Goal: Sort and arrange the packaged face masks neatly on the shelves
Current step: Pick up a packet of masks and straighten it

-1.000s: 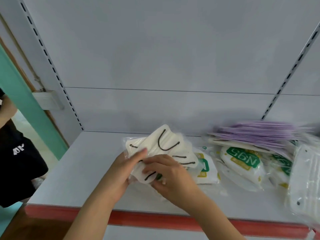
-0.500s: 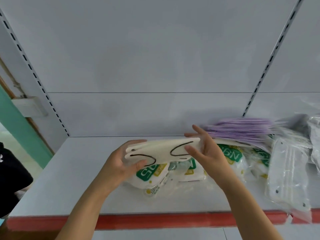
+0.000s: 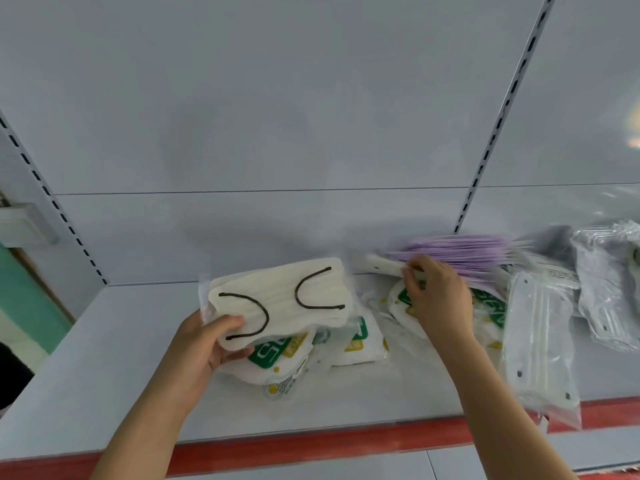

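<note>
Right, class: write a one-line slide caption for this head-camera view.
Left hand holds cream packaged masks with black ear loops above the grey shelf; right hand reaches the purple mask stack.

A pale grey back panel (image 3: 277,98) fills most of the view, crossed by a thin horizontal seam. Two slotted metal uprights run up it, one at the left (image 3: 52,202) and one at the right (image 3: 502,109). At the far left, a white box (image 3: 24,223) is fixed beside a teal wall (image 3: 24,306) with a brown strip. A dark shape (image 3: 10,372) sits at the lower left edge.
</note>
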{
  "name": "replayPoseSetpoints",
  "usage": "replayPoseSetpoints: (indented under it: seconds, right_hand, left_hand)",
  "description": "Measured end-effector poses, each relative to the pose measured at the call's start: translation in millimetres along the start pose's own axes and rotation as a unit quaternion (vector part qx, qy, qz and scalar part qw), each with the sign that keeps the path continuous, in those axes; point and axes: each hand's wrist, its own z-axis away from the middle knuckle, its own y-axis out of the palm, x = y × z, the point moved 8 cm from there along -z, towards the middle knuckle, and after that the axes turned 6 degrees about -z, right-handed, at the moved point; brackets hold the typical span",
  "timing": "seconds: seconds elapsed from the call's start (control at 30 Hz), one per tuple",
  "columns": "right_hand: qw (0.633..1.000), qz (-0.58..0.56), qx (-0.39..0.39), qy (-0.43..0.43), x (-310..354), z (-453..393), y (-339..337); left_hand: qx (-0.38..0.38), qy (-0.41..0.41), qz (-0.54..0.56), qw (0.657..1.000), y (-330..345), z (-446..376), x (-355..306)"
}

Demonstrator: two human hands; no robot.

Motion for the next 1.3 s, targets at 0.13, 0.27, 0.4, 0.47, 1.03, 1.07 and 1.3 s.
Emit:
replayPoseSetpoints:
  seconds: [0.13,0.27,0.4,0.47,1.03,1.07,1.3]
  right_hand:
    - [0.989,-0.078,-0.112,-0.049,40.0,13.2,-24.6]
    - [0.962,-0.152,-0.131,-0.183,93.6,38.9,-25.2]
    - [0.914,-0.233,0.012,-0.333,141.3,81.5,20.4]
    - [0.898,-0.248,0.084,-0.353,147.3,100.2,47.3]
    - [0.788,-0.502,0.340,0.111,80.2,51.2,59.1]
    - [0.794,-0.488,0.349,0.101,78.7,55.1,60.1]
    - [0.772,-0.545,0.310,0.104,68.3,43.5,50.6]
  left_hand:
    - [-0.013,-0.031,-0.006,0.999,-7.5,-1.2,7.5]
    - [-0.015,-0.049,-0.028,0.998,-8.7,-0.2,14.5]
    - [0.001,-0.070,0.004,0.998,0.8,6.1,12.3]
    - [0.016,-0.097,0.077,0.992,4.6,8.5,12.7]
    - [0.079,0.080,-0.185,0.976,2.7,7.4,-15.1]
    - [0.085,0.084,-0.202,0.972,4.2,6.7,-13.1]
    - [0.072,0.124,-0.201,0.969,-1.7,3.5,-15.7]
